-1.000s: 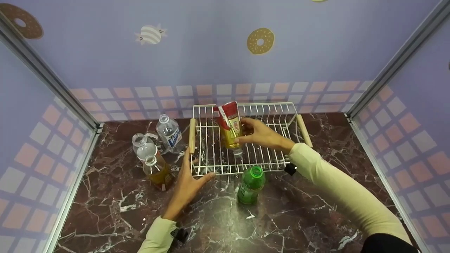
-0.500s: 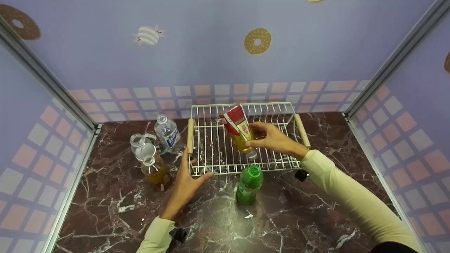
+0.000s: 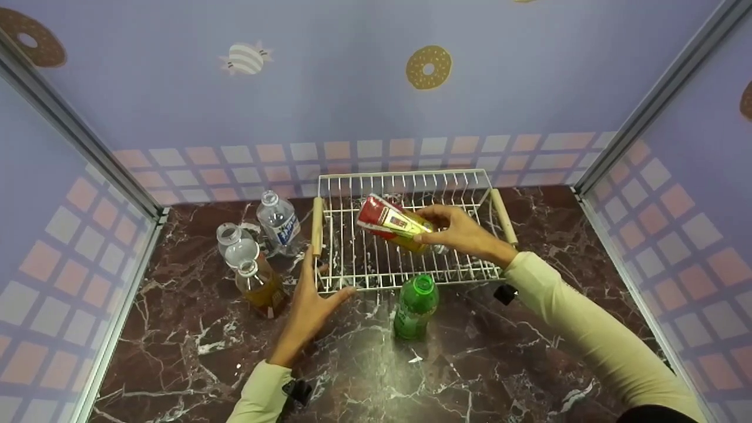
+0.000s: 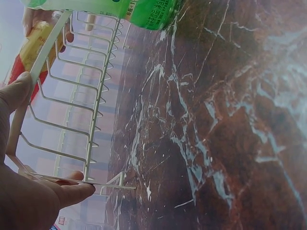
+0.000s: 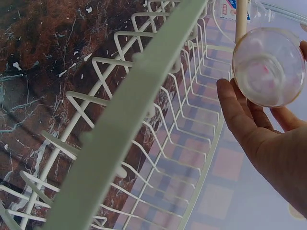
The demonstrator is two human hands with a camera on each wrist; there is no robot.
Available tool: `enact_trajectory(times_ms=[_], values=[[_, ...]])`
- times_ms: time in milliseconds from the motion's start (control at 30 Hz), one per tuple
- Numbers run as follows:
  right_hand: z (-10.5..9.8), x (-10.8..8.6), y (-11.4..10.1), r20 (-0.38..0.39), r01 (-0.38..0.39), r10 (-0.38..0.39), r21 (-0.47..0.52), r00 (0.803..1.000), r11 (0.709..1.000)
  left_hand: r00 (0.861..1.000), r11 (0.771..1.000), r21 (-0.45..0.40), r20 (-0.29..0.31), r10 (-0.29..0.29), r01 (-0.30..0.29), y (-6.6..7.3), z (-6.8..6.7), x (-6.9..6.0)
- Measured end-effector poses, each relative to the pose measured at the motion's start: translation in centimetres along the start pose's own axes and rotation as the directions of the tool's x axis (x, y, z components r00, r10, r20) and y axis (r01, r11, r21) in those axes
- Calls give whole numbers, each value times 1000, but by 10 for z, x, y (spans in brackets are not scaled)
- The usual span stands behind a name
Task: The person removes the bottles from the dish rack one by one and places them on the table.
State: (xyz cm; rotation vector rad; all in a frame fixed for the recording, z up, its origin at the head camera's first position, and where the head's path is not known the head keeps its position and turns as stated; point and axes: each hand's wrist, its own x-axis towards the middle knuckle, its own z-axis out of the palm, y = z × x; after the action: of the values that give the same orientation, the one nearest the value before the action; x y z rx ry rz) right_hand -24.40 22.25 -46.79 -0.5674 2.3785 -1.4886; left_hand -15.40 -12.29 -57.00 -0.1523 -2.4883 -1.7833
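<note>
My right hand (image 3: 461, 230) holds a bottle with a red and yellow label (image 3: 395, 220) above a white wire rack (image 3: 376, 281). The bottle lies tilted, red end to the left and clear end to the right. In the right wrist view, its clear round end (image 5: 268, 67) faces the camera. My left hand (image 3: 310, 314) grips the rack's front left corner, thumb at the front rail and fingertips through the side wires. A green bottle (image 3: 416, 311) stands upright just before the rack, also partly seen in the left wrist view (image 4: 148, 12).
Left of the rack stand a clear bottle with a blue label (image 3: 279, 220), another clear bottle (image 3: 238, 247) and an amber bottle (image 3: 261, 291). The rack has wooden handles (image 3: 318, 226) at both ends. Purple panels (image 3: 329, 106) enclose the dark marbled surface (image 3: 499, 364).
My right hand has moved right with the labelled bottle. The bottle has turned from nearly upright on its neck to lying tilted, red end left. The left hand stays at the rack's corner.
</note>
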Motion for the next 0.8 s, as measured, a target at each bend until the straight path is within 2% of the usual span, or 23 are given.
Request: enact_trajectory(times_ms=[333,500,667,800], values=[[1,-3,-1,-19,-14,14,48,1000,999,1000,1000,11,-1,5,-5,1,0,0],[0,-5,-4,-41,-3,4,28,999,1000,1000,1000,18,10,-1,1,4,-2,1],[-2,-7,-9,-62,15,-14,21,998,1000,1000,998,56,23,3,-4,8,-5,1],[-3,-8,-12,-71,12,-10,29,997,1000,1000,995,99,2,26,-26,14,-8,1]])
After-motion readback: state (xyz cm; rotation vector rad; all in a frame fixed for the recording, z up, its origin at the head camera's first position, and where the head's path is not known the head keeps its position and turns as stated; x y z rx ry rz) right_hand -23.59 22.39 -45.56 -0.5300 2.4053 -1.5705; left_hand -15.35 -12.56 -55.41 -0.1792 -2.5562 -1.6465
